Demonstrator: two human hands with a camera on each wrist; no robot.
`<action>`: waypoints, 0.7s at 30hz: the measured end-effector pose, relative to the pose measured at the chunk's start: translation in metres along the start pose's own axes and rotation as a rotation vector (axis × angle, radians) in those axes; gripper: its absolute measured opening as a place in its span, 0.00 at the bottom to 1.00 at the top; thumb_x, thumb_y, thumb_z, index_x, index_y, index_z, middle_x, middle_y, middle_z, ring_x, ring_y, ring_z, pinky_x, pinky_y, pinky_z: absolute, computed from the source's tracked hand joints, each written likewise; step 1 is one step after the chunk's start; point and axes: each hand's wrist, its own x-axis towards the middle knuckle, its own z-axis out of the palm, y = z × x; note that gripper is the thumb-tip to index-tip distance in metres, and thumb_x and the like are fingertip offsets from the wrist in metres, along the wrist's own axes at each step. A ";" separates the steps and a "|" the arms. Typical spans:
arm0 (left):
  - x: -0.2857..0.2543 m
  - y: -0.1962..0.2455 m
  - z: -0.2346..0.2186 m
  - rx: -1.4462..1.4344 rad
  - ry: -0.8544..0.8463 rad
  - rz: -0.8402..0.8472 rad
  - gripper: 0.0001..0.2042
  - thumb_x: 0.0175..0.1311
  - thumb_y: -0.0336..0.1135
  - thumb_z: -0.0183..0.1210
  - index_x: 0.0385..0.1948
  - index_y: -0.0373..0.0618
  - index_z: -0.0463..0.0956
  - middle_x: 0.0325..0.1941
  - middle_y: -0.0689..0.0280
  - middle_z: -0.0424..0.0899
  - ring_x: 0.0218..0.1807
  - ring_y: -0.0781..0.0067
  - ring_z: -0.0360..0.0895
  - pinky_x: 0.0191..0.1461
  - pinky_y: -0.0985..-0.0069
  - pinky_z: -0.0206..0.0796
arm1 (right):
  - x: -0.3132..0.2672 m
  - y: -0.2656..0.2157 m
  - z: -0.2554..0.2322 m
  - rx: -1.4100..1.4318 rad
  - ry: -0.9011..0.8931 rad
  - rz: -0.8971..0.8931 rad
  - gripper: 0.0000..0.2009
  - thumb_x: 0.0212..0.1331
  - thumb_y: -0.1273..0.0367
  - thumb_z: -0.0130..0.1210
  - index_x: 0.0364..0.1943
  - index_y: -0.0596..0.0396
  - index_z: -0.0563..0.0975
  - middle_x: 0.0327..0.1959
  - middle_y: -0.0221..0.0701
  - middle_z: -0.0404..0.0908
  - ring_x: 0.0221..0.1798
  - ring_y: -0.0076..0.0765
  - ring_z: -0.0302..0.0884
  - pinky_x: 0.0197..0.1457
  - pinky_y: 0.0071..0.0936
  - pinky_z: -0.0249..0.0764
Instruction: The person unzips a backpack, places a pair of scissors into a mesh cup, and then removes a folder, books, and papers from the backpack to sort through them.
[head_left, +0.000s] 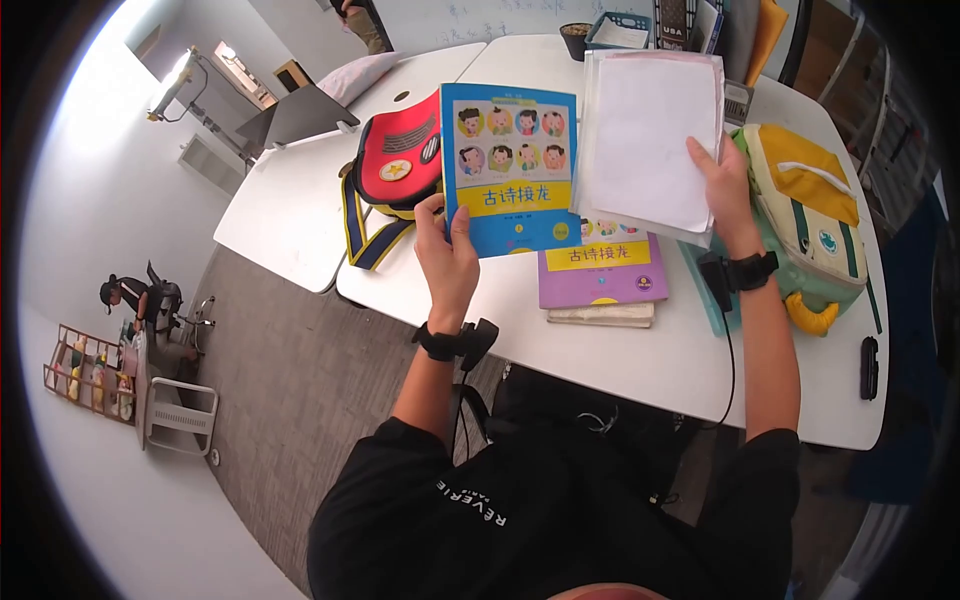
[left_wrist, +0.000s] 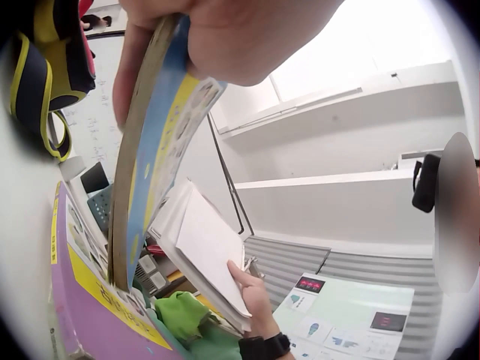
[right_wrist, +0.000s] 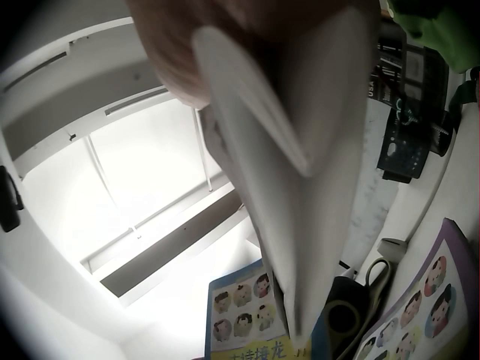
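Observation:
The left hand grips a blue book by its lower left edge, cover facing up toward the head view. In the left wrist view the book shows its thick spine or page edge under the left hand. The right hand holds a stack of white paper in a clear sleeve by its right side, thumb on top. In the right wrist view the papers hang folded or spread from the blurred right hand. Below them a purple book lies on another book.
A red bag with a striped strap stands left of the blue book. At the right are a green and yellow backpack and a black case on the white table. A basket and a plant pot stand behind.

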 end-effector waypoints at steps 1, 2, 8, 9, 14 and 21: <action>0.000 0.003 0.002 0.031 0.060 0.058 0.09 0.73 0.31 0.54 0.48 0.37 0.67 0.23 0.59 0.80 0.21 0.80 0.70 0.24 0.78 0.58 | 0.000 0.000 0.001 0.002 0.000 -0.006 0.17 0.67 0.69 0.56 0.56 0.63 0.74 0.49 0.33 0.83 0.49 0.24 0.79 0.55 0.23 0.73; -0.002 0.006 0.004 0.030 0.062 0.064 0.09 0.73 0.31 0.54 0.48 0.37 0.67 0.23 0.59 0.80 0.21 0.80 0.70 0.24 0.78 0.58 | -0.003 -0.001 0.004 0.000 -0.002 0.006 0.17 0.67 0.69 0.56 0.56 0.64 0.74 0.49 0.33 0.83 0.49 0.24 0.79 0.55 0.23 0.73; -0.005 0.015 0.010 0.224 0.153 0.274 0.10 0.73 0.29 0.53 0.50 0.36 0.67 0.30 0.56 0.83 0.27 0.78 0.77 0.29 0.80 0.66 | -0.006 -0.003 0.006 -0.048 -0.025 -0.023 0.17 0.67 0.70 0.55 0.56 0.64 0.74 0.50 0.34 0.83 0.49 0.25 0.79 0.55 0.24 0.73; -0.005 0.015 0.010 0.277 0.162 0.321 0.10 0.73 0.28 0.53 0.51 0.36 0.67 0.31 0.56 0.83 0.27 0.75 0.79 0.30 0.80 0.68 | -0.007 -0.002 0.006 -0.034 -0.023 -0.020 0.17 0.67 0.70 0.55 0.56 0.64 0.74 0.50 0.34 0.83 0.50 0.25 0.79 0.55 0.24 0.73; -0.004 0.016 0.012 0.333 0.199 0.458 0.11 0.72 0.26 0.54 0.52 0.36 0.67 0.36 0.52 0.84 0.33 0.69 0.82 0.37 0.78 0.73 | -0.008 0.004 0.007 -0.017 -0.022 0.009 0.17 0.67 0.70 0.55 0.57 0.64 0.74 0.50 0.34 0.82 0.50 0.25 0.78 0.56 0.25 0.73; -0.001 0.015 0.012 -0.314 0.095 0.006 0.11 0.74 0.30 0.53 0.51 0.35 0.65 0.37 0.56 0.85 0.36 0.79 0.80 0.38 0.83 0.70 | -0.004 0.012 0.005 -0.037 -0.067 -0.029 0.18 0.67 0.70 0.55 0.58 0.63 0.73 0.50 0.34 0.82 0.50 0.25 0.78 0.56 0.24 0.72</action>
